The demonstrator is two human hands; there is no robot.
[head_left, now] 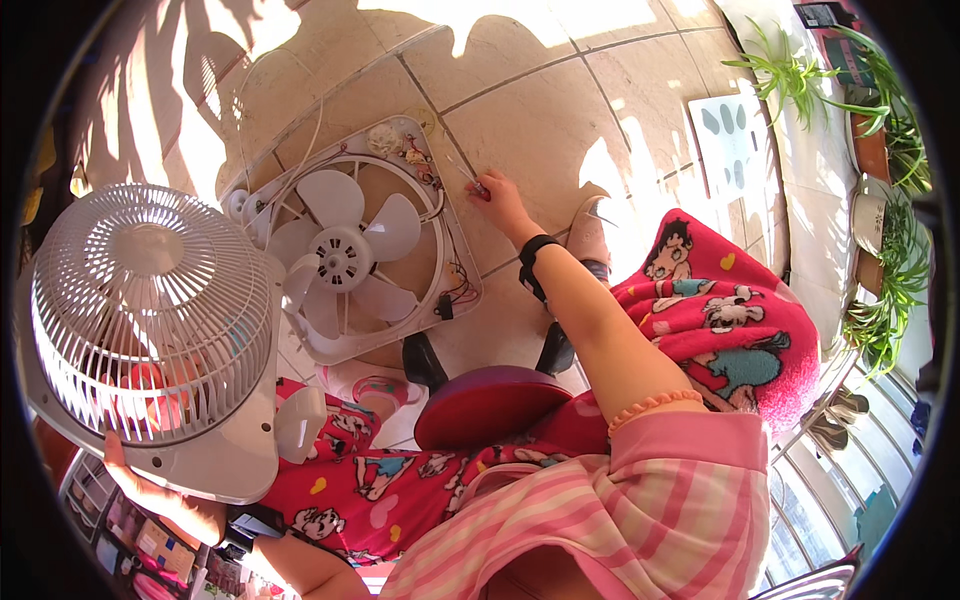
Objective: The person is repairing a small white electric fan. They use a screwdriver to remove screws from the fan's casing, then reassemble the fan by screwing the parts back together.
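My left hand [128, 478] grips the lower edge of the white fan housing with its domed slatted grille [150, 300], tilted up at my left. The other half of the fan, a white square frame [465, 265] with blades [335, 200] and a round hub [342, 258], lies on the tiles ahead. Exposed wires and small parts [415, 155] show along its right side. My right hand [503, 205] is closed around the dark reddish handle of a thin tool, apparently a screwdriver [481, 190], just right of the frame. Its slim shaft points up and left.
A round dark-red seat [490, 410] stands between my legs. A pink blanket [720, 330] covers my lap and right side. A white bathroom scale [727, 145] with grey footprints lies at far right, near potted plants [870, 140]. A white cord [318, 130] trails over the frame.
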